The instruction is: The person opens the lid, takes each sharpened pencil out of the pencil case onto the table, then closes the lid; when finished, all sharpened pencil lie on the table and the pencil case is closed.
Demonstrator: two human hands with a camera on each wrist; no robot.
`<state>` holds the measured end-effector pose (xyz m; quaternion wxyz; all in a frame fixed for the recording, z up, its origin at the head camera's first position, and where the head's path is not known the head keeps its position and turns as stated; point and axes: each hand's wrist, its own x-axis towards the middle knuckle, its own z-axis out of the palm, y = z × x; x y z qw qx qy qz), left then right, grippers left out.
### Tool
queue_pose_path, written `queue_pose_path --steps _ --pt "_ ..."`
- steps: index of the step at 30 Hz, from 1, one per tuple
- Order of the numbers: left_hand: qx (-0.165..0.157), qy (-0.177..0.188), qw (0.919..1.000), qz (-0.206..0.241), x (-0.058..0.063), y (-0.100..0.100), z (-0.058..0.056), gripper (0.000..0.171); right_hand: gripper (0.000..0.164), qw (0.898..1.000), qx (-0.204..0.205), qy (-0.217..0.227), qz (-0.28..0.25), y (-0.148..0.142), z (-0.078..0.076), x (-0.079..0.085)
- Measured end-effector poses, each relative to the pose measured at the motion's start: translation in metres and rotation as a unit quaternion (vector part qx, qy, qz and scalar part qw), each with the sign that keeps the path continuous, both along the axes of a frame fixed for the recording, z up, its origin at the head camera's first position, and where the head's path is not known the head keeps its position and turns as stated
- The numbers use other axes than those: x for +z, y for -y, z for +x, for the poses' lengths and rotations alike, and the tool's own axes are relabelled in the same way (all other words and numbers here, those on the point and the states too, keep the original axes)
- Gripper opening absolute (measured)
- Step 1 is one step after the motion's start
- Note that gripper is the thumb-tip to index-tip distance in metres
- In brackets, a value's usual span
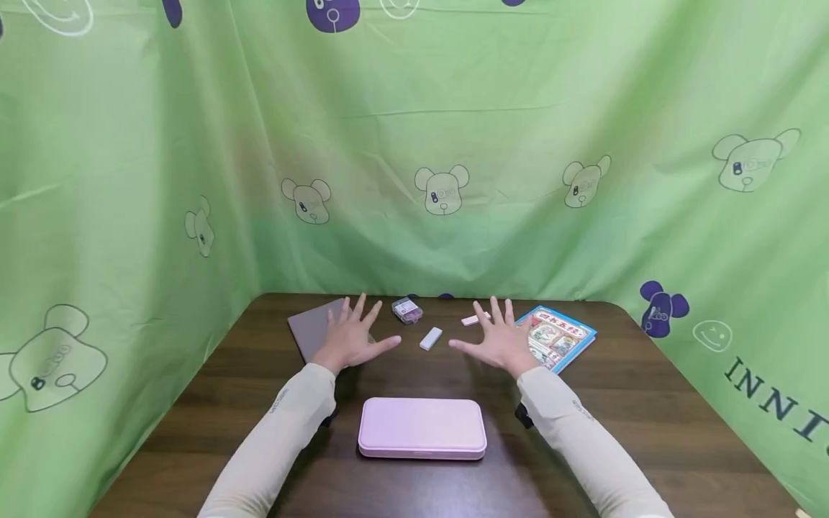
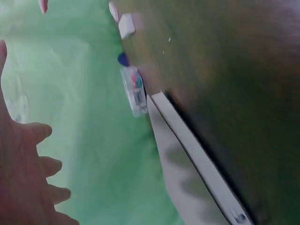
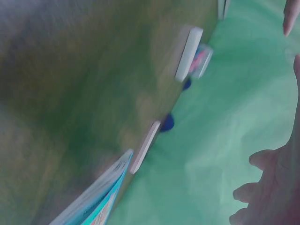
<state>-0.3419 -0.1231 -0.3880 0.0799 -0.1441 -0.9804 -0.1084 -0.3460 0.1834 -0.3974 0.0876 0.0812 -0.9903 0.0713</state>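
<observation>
My left hand [image 1: 352, 338] is held over the table with its fingers spread, overlapping a grey-brown notebook [image 1: 309, 327] in the head view. Likewise spread, my right hand [image 1: 501, 340] overlaps the left part of a blue-edged picture book [image 1: 562, 339]. Neither hand holds anything. Between them lies a small white block [image 1: 430, 339], with a clear plastic box [image 1: 407, 311] of pink and purple contents behind it. A thin pink-and-white bar [image 1: 475, 319] sits just behind the right hand's fingers. Nearest me, a closed pink case [image 1: 422, 426] lies flat between my forearms.
The dark wooden table [image 1: 602, 432] has rounded far corners. A green curtain [image 1: 388, 244] with printed bear heads hangs close behind its far edge and along both sides. Both forearms wear light sleeves [image 1: 272, 439].
</observation>
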Motion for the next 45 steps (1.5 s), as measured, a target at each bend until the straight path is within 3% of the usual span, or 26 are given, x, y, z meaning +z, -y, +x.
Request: queue_pose_path --steps 11,18,23,29,36,45 --pt "-0.086 0.041 0.9931 -0.069 -0.014 -0.001 0.066 0.093 0.107 0.995 0.095 -0.017 0.034 0.021 0.058 -0.022" --pt "-0.142 0.080 0.9818 -0.097 -0.014 0.001 0.091 0.103 0.107 0.984 0.162 0.012 0.075 0.021 0.083 -0.026" --pt "-0.166 0.086 0.9764 -0.108 -0.023 0.008 0.097 0.110 0.107 0.973 0.209 0.067 0.071 0.016 0.093 -0.022" --pt "-0.191 0.064 0.9736 -0.108 -0.034 0.009 0.097 0.105 0.100 0.962 0.257 0.072 0.055 0.011 0.100 -0.024" --pt "-0.206 0.061 0.9705 -0.109 -0.036 0.003 0.095 0.100 0.092 0.961 0.263 0.061 0.054 0.010 0.103 -0.026" --pt "-0.197 0.082 0.9713 -0.105 -0.030 0.002 0.094 0.102 0.089 0.960 0.268 0.071 0.053 0.014 0.095 -0.019"
